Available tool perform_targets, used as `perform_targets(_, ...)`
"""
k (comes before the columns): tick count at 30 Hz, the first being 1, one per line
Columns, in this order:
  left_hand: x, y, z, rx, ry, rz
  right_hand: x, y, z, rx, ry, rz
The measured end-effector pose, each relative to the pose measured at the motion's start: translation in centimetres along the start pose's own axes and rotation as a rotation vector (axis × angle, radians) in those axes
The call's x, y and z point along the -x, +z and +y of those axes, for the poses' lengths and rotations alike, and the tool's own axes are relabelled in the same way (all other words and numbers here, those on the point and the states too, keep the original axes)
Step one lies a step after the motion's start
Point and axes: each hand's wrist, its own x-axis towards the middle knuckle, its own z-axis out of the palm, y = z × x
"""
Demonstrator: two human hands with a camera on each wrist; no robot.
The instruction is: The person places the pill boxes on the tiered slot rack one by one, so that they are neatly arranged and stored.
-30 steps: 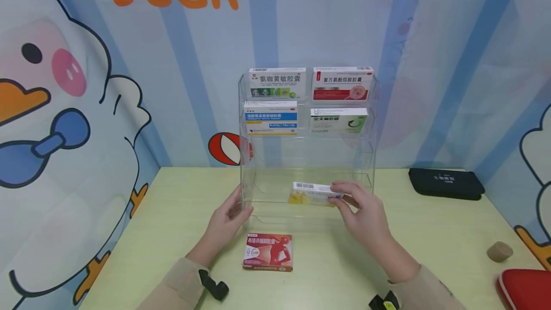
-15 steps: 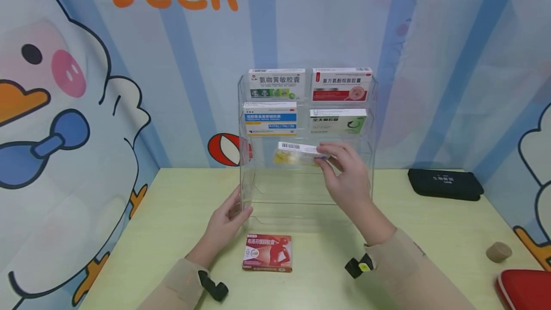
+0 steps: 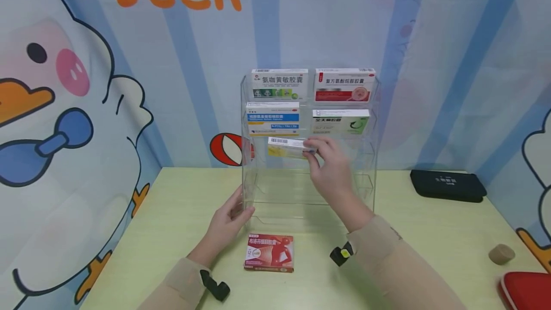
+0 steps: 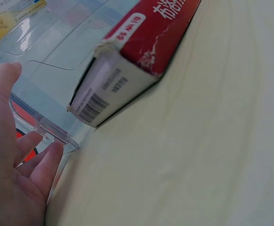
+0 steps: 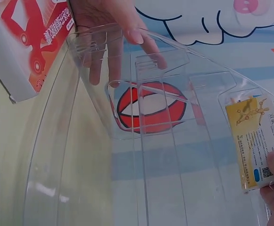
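A clear tiered display rack (image 3: 275, 210) stands on the table, its left side gripped low down by my left hand (image 3: 227, 219). The thumb lies at the front edge, the fingers along the outer side. With thumb and fingers my right hand (image 3: 331, 169) pinches the right end of a white and yellow medicine box (image 3: 286, 148). That box is at the left of the third tier, just under the blue and white medicine box (image 3: 272, 119); in the right wrist view its yellow front (image 5: 251, 136) overlaps the clear plastic. A red medicine box (image 3: 269, 252) lies flat before the rack.
The upper tiers also hold a green and white box (image 3: 340, 122), a red and white box (image 3: 344, 87) and a white box with green pictures (image 3: 279, 85). To the right are a black pouch (image 3: 447, 185), a small brown cylinder (image 3: 501, 254) and a red case (image 3: 525, 291).
My right hand has raised the white and yellow box from the lower part of the rack up and left to the third tier. The left hand keeps its place.
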Motion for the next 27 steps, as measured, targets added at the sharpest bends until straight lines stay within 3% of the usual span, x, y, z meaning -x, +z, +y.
perform_targets(7,-0.1,0.0,-0.1,0.004,0.002,-0.005,-0.1,1.3,-0.2,0.047,0.009,-0.053)
perform_targets(27,0.1,0.1,0.3,0.005,-0.001,0.000,0.1,2.7,-1.4,0.021,0.008,-0.150)
